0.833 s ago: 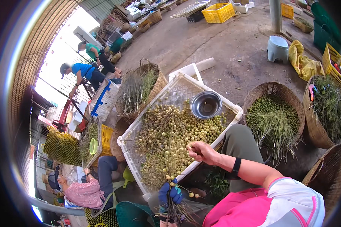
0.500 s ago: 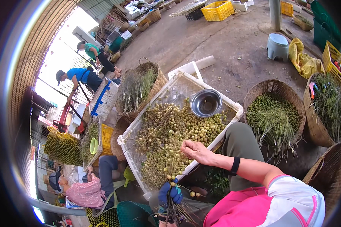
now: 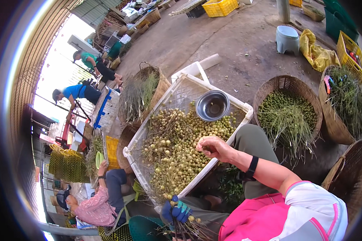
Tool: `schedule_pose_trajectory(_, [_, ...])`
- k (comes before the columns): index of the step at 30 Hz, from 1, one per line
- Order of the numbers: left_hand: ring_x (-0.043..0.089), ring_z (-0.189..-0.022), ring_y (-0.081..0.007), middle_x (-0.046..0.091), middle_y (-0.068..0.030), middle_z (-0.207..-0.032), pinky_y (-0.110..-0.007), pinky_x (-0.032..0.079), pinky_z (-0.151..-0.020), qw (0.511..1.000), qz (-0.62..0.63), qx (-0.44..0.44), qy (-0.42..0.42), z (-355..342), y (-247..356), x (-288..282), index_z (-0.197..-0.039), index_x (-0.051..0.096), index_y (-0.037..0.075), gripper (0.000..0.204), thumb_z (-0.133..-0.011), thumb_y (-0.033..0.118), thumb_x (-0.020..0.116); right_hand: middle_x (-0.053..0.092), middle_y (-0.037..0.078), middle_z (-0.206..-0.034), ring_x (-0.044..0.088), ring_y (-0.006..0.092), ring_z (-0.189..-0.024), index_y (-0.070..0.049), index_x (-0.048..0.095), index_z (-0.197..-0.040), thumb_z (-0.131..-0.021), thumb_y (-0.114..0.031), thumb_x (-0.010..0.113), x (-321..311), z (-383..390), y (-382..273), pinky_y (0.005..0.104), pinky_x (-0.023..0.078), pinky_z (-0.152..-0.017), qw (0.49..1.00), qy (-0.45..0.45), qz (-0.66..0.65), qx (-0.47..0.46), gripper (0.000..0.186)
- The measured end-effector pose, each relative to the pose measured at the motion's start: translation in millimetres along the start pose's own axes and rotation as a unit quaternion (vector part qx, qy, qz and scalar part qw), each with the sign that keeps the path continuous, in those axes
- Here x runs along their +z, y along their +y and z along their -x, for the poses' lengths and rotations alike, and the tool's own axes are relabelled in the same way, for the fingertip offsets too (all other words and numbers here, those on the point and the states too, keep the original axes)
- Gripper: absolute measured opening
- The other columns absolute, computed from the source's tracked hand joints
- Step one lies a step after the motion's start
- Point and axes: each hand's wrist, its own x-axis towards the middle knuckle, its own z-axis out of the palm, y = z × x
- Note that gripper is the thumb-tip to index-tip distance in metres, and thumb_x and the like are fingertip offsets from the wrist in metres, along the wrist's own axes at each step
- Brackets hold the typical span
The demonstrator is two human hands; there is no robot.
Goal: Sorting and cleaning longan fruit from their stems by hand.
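My left hand [image 3: 176,211], in a blue glove, is closed around a bunch of thin fruit stems [image 3: 189,229] at the tray's near corner. A few round fruits hang by the glove. My right hand [image 3: 214,148], bare with a black band at the wrist, hovers over the tray's right side. Its fingers are curled together; what they hold, if anything, cannot be made out. Below lies a white mesh tray [image 3: 160,205] heaped with small round yellow-green fruits [image 3: 171,170], some still on brown twigs [image 3: 165,129]. A steel bowl [image 3: 212,105] rests at the tray's far right corner.
On the right stand a wicker basket of green fruits and stalks [image 3: 287,114], another with stalks [image 3: 344,104], and a third basket [image 3: 352,180]. Beyond are a grey-blue stool [image 3: 287,40] and a post [image 3: 283,11]. A person in pink [image 3: 96,209] sits at the left.
My right hand has drawn back slightly from the fruits, its fingers more curled. My left hand keeps its stem bunch. The seated person has raised an arm to a green bowl. The view has shifted slightly.
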Motion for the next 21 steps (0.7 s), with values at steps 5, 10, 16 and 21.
schedule_pose_trajectory(5, [0.024, -0.029, -0.0074, 0.025, 0.0062, -0.043, -0.023, 0.026, -0.032, 0.998, 0.007, -0.034, -0.044, -3, -1, -8, -0.117, 0.045, 0.006, 0.036, -0.098, 0.033, 0.03, 0.048, -0.006, -0.067, 0.036, 0.0019, -0.047, -0.005, 0.062, -0.1, -0.087, -0.019, 0.055, -8, -12, 7, 0.0173, 0.022, -0.036, 0.994, -0.017, 0.072, 0.08, 0.02])
schedule_pose_trajectory(10, [0.025, -0.03, -0.0087, 0.025, 0.0059, -0.043, -0.024, 0.026, -0.032, 0.999, -0.006, -0.021, 0.026, -3, -13, -4, -0.116, 0.044, 0.006, 0.036, -0.097, 0.035, 0.035, 0.048, -0.009, -0.067, 0.035, 0.0006, -0.052, -0.008, 0.064, -0.099, -0.086, -0.016, 0.06, -25, -26, 5, 0.0177, 0.028, -0.045, 0.97, -0.103, 0.198, 0.098, 0.016])
schedule_pose_trajectory(16, [0.026, -0.03, -0.0044, 0.027, 0.0081, -0.043, -0.021, 0.025, -0.028, 0.999, 0.041, -0.009, 0.034, -2, -12, -10, -0.116, 0.048, 0.001, 0.034, -0.096, 0.026, 0.037, 0.052, -0.007, -0.071, 0.04, 0.0025, -0.063, -0.005, 0.065, -0.102, -0.083, -0.024, 0.067, -19, -36, -15, 0.021, 0.033, -0.056, 0.903, -0.253, 0.347, -0.021, 0.027])
schedule_pose_trajectory(21, [0.027, -0.029, -0.0063, 0.029, 0.0062, -0.042, -0.022, 0.029, -0.03, 0.995, 0.047, -0.04, -0.082, -17, -9, -24, -0.123, 0.04, 0.001, 0.036, -0.091, 0.018, 0.037, 0.053, -0.006, -0.071, 0.04, 0.0035, -0.056, -0.012, 0.065, -0.103, -0.085, -0.038, 0.062, -29, -49, 8, 0.0221, 0.034, -0.049, 0.895, -0.274, 0.352, -0.01, 0.032])
